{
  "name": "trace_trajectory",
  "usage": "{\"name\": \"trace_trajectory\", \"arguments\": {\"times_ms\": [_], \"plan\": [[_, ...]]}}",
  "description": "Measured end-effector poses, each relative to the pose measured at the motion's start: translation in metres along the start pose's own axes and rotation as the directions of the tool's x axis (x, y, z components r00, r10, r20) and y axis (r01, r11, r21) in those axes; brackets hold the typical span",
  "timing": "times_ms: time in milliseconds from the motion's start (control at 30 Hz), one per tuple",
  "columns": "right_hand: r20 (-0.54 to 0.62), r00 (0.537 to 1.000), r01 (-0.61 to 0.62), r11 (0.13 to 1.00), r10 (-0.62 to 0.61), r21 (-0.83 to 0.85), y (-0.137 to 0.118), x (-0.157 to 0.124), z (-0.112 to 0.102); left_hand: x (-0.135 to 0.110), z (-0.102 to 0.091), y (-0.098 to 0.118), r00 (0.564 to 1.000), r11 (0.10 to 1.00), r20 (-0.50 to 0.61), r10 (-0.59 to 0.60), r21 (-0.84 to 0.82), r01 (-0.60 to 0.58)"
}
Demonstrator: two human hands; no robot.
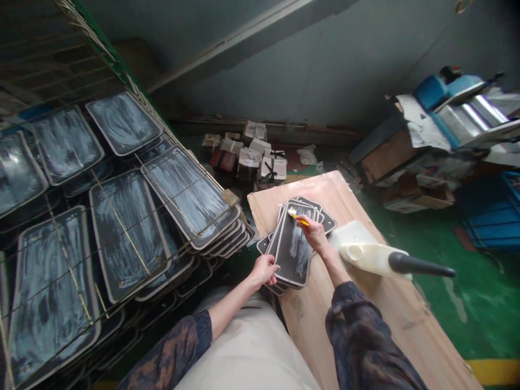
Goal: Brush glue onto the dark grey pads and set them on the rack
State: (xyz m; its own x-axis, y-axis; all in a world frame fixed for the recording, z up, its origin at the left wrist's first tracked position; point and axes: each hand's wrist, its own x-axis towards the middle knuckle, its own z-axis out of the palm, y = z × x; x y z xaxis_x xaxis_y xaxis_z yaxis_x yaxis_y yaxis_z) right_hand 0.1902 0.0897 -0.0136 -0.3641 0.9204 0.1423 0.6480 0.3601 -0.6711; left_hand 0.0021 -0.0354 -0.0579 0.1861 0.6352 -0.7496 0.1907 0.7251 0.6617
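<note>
A dark rectangular panel [286, 246] with rounded corners and a pale border lies on top of a small fanned stack of similar panels on the wooden board [337, 195]. My right hand [314, 234] is closed on a brush [299, 221] with a yellow handle, its white-coated tip on the panel's upper left. Whitish streaks cover much of the panel's right side. With my left hand [265, 271] I pinch the panel's lower left edge. A white plastic jug [365, 254] with a black spout lies on the board, right of my right forearm.
On the left, a wire rack [134, 233] holds several streaked panels [125, 233] in layers. Tied bundles [260, 160] sit on the floor beyond the board. At the right stand a blue machine with rollers [467, 116], a cardboard box [418, 192] and a blue crate [491, 216].
</note>
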Motion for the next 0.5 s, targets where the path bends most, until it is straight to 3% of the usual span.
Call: {"name": "trace_trajectory", "arguments": {"times_ms": [233, 367, 500], "plan": [[0.223, 0.975, -0.030, 0.993, 0.005, 0.110, -0.041, -0.083, 0.004, -0.001, -0.003, 0.000, 1.000, 1.000, 0.003, -0.012, -0.013, 0.012], [0.302, 0.949, -0.170, 0.958, 0.095, 0.231, -0.058, -0.123, 0.004, -0.005, -0.005, 0.002, 0.999, 0.999, 0.036, -0.015, -0.030, 0.016], [0.340, 0.919, -0.344, 0.830, 0.202, 0.438, -0.065, -0.146, 0.006, -0.007, -0.007, 0.003, 0.998, 0.999, 0.060, -0.017, -0.042, 0.020]]}}
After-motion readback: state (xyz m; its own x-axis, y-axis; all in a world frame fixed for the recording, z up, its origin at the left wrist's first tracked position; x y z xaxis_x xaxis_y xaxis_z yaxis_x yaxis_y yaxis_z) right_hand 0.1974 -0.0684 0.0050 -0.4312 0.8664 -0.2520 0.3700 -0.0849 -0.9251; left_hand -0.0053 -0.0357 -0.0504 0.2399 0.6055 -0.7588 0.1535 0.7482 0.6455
